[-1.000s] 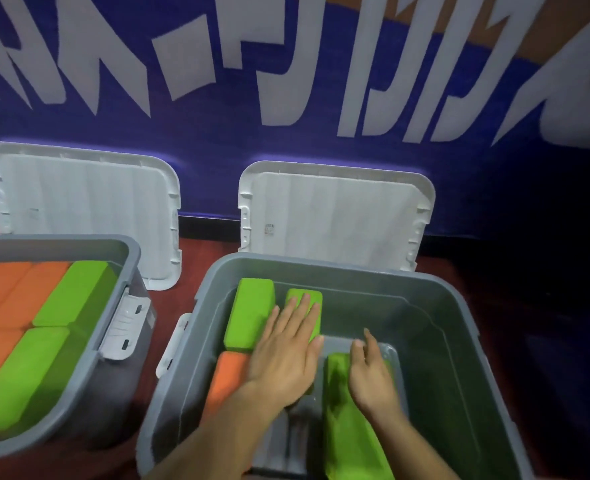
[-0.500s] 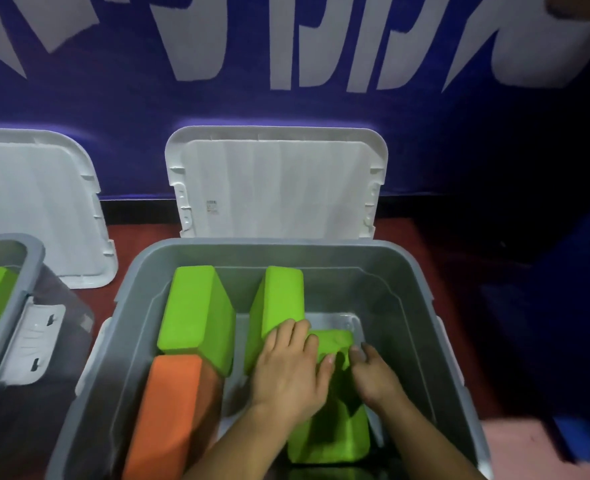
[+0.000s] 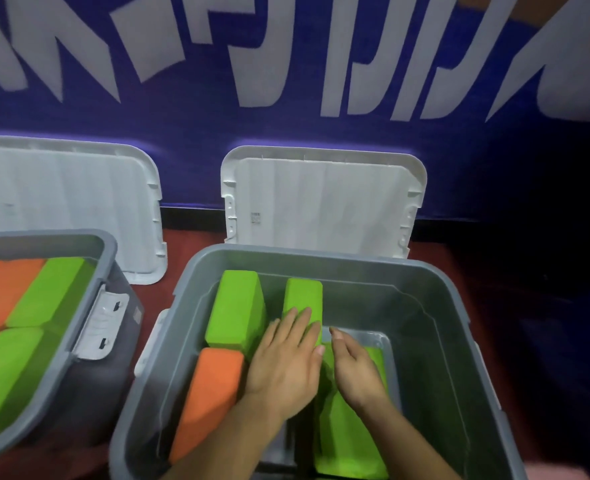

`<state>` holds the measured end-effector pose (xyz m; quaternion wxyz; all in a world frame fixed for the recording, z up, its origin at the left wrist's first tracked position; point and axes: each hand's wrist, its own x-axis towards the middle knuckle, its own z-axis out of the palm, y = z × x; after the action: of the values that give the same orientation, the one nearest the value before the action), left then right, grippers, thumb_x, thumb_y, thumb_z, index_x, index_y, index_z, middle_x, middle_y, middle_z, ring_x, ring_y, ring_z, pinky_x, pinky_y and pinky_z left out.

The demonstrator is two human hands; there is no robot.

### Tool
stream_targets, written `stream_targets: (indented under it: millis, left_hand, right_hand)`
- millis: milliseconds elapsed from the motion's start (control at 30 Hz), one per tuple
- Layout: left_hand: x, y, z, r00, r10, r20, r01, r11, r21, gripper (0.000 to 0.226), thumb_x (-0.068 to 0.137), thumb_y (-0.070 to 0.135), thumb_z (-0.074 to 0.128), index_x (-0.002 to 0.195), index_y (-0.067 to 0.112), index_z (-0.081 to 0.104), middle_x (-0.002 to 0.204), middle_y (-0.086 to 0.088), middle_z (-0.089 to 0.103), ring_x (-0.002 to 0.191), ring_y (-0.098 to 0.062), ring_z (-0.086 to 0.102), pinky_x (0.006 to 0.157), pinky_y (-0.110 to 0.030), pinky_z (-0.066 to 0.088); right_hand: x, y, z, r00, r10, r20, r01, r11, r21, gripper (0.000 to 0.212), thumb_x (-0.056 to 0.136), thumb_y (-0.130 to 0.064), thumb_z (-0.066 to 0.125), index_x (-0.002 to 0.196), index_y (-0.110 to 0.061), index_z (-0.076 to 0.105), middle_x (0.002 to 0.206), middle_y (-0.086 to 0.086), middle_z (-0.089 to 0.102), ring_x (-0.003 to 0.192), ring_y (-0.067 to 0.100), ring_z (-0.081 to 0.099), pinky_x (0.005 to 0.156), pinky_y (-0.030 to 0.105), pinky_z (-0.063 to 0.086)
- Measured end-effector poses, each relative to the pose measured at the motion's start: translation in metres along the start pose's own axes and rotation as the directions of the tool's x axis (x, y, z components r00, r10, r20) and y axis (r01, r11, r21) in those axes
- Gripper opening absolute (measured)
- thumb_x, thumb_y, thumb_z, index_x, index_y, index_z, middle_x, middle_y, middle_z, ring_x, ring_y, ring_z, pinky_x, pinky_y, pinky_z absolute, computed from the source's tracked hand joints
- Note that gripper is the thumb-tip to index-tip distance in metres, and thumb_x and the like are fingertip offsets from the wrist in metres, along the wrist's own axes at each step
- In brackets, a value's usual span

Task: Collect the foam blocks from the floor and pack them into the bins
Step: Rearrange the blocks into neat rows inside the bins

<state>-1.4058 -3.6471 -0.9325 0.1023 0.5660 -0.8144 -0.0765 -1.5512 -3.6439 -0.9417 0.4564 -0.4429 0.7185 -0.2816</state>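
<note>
Both my hands are inside the grey bin in front of me. My left hand lies flat with straight fingers against an upright green foam block. My right hand rests with relaxed fingers on another green block that lies in the bin's middle. Along the bin's left wall stand a green block and an orange block. The right half of the bin holds nothing.
A second grey bin at the left is packed with orange and green blocks. Two white lids lean against the blue wall behind the bins. Red floor shows between them.
The view has swung back left, so the left bin shows again. The green block under my right hand has dropped lower into the bin, and both hands have flattened.
</note>
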Motion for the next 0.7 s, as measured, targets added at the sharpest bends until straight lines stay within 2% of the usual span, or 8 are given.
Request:
stream_targets:
  millis: [33,100,167,267,333,433,600,700]
  left_hand:
    - [-0.001,0.000,-0.003,1.000,-0.022,0.013,0.022,0.999,-0.035,0.056,0.099,0.042,0.031,0.142,0.018,0.059,0.158,-0.005,0.042,0.147,-0.028,0.038,0.114,-0.047,0.041]
    - [-0.002,-0.003,-0.001,0.995,-0.066,0.078,0.075,0.991,-0.112,0.063,0.102,0.047,0.017,0.159,0.023,0.026,0.170,-0.001,0.004,0.157,-0.026,0.005,0.125,-0.042,0.021]
    - [-0.003,-0.004,-0.001,0.973,-0.129,0.192,0.171,0.960,-0.223,0.060,0.107,0.047,0.018,0.162,0.027,0.006,0.169,-0.001,-0.016,0.157,-0.023,-0.004,0.126,-0.035,0.010]
    - [-0.004,-0.005,-0.007,0.952,-0.204,0.229,0.269,0.913,-0.305,0.058,0.109,0.041,0.027,0.162,0.024,0.011,0.170,-0.009,-0.007,0.156,-0.021,0.009,0.121,-0.025,0.010]
    - [-0.003,-0.006,-0.012,0.949,-0.225,0.218,0.286,0.907,-0.308,0.056,0.109,0.042,0.027,0.162,0.026,0.016,0.170,-0.006,0.003,0.154,-0.018,0.016,0.120,-0.025,0.014]
    - [0.000,-0.012,-0.019,0.954,-0.241,0.176,0.286,0.907,-0.309,0.053,0.108,0.044,0.027,0.160,0.032,0.024,0.168,-0.001,0.011,0.152,-0.016,0.024,0.121,-0.029,0.021]
    - [-0.001,-0.039,-0.025,0.953,-0.262,0.154,0.291,0.933,-0.213,0.057,0.104,0.058,0.020,0.152,0.038,0.041,0.167,0.004,0.021,0.148,-0.014,0.031,0.118,-0.028,0.027]
    - [-0.010,-0.043,-0.023,0.955,-0.259,0.142,0.271,0.960,-0.069,0.088,0.083,0.068,-0.011,0.154,0.043,0.034,0.168,0.006,0.018,0.151,-0.016,0.019,0.122,-0.028,0.013]
  right_hand:
    - [-0.002,-0.001,-0.001,1.000,-0.008,0.006,0.008,1.000,0.026,0.039,0.111,-0.031,0.036,0.140,-0.020,0.058,0.137,-0.011,0.058,0.128,0.007,0.050,0.097,0.012,0.027]
    - [-0.002,0.000,0.000,0.999,-0.007,0.032,0.005,0.998,0.068,0.034,0.111,-0.034,0.033,0.134,-0.027,0.058,0.125,-0.016,0.056,0.116,0.004,0.048,0.094,0.014,0.029]
    - [-0.003,0.001,0.005,0.998,0.016,0.060,-0.022,0.995,0.098,0.049,0.108,-0.048,0.033,0.151,-0.026,0.046,0.135,-0.007,0.055,0.120,0.011,0.050,0.106,0.026,0.033]
    - [-0.001,0.001,0.017,0.988,0.033,0.152,-0.056,0.988,0.144,0.058,0.107,-0.051,0.033,0.161,-0.033,0.021,0.164,-0.007,0.030,0.146,0.021,0.038,0.122,0.045,0.029]
    - [-0.005,-0.008,0.022,0.983,-0.014,0.181,-0.011,0.991,0.132,0.056,0.110,-0.038,0.034,0.162,-0.025,0.018,0.165,-0.006,0.027,0.149,0.013,0.032,0.124,0.034,0.023]
    - [-0.006,-0.019,0.027,0.980,-0.085,0.182,0.066,0.992,0.108,0.052,0.110,-0.027,0.037,0.160,-0.021,0.025,0.156,-0.013,0.035,0.143,0.003,0.035,0.116,0.016,0.023]
    - [0.012,-0.010,0.051,0.970,-0.121,0.210,0.107,0.991,0.075,0.058,0.103,-0.042,0.045,0.158,-0.036,0.027,0.153,-0.002,0.050,0.132,0.010,0.052,0.117,0.037,0.037]
    - [0.015,-0.001,0.062,0.965,-0.100,0.243,0.084,0.994,0.074,0.061,0.104,-0.043,0.044,0.159,-0.043,0.018,0.155,-0.009,0.046,0.121,0.012,0.052,0.097,0.030,0.049]
